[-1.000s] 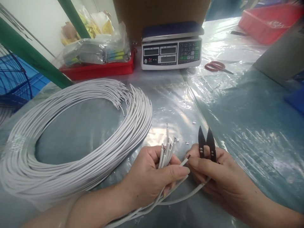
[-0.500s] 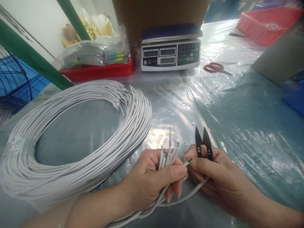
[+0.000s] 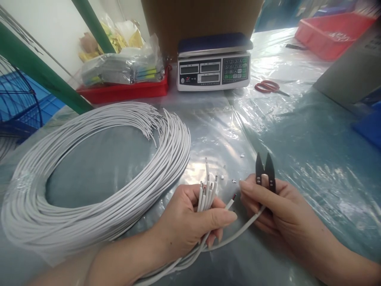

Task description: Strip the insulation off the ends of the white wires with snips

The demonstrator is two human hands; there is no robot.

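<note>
Left hand (image 3: 193,222) closed around a fan of white cables (image 3: 208,198), their cut ends upright above the fingers; the thumb pinches one cable (image 3: 230,204) against them, its dark-red tip angled toward the right. Right hand (image 3: 274,206) curled around black snips (image 3: 271,182), blades up and spread apart; a cable length also runs into its grasp. The right thumb is near the dark-red tip but apart from it. Small pale scraps (image 3: 233,181) lie beyond the hands on the plastic-covered table (image 3: 312,155). To the left lies a large coil of white cable (image 3: 149,174). Behind stands a weighing scale (image 3: 214,85): its keypad (image 3: 236,70) reads 1 to 9 and 0; a red logo (image 3: 187,79) marks the panel, the adjoining characters too small to read. Print on the grey box (image 3: 342,71) at right is blurred. Red-handled scissors (image 3: 268,86) lie beside the scale.
</note>
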